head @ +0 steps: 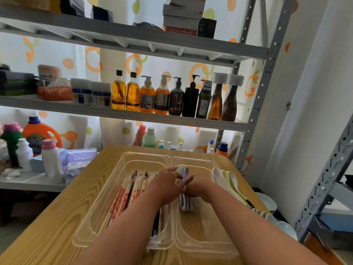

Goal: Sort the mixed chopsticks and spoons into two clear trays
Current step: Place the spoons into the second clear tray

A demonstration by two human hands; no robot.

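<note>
Table: wood-grain top, both clear trays on it, side by side and touching along their long rims.
Left tray: holds the chopsticks, laid lengthwise in a loose bundle; most are in red-and-white paper sleeves, a few are dark and bare.
Right tray: holds a spoon stack near its left wall, pastel spoons nested together, bowls pointing away from the person.
Left hand: reaches across from over the left tray; fingers bent, tips closed on the stack just behind the bowls.
Right hand: beside the left hand, nearly touching it; fingers curled round the stack's middle from the right, gripping it.
Stack contact: handle ends show below both hands, low in the tray; cannot tell whether they rest on the floor or are lifted.
Loose spoons: white, green and pale ones fanned along the right tray's right rim; cannot tell whether inside it or on the table.
Bowls: pale, below the table's right edge.
Shelf: behind the table, a row of bottles on it, detergent jugs below.
</note>
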